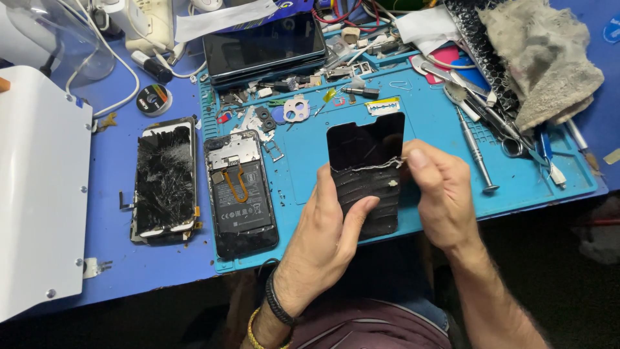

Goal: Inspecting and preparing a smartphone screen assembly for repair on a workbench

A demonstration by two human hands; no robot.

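The left hand holds a black phone screen panel upright above the blue repair mat, its grip pressed on the panel's lower left edge, thumb across the front; the right hand pinches a pale strip of film or adhesive running across the panel's middle — thumb and fingers pressed together. On the desk to the left lie a shattered screen and, just beside it, an opened phone showing its battery; tweezers rest on the mat's right side.
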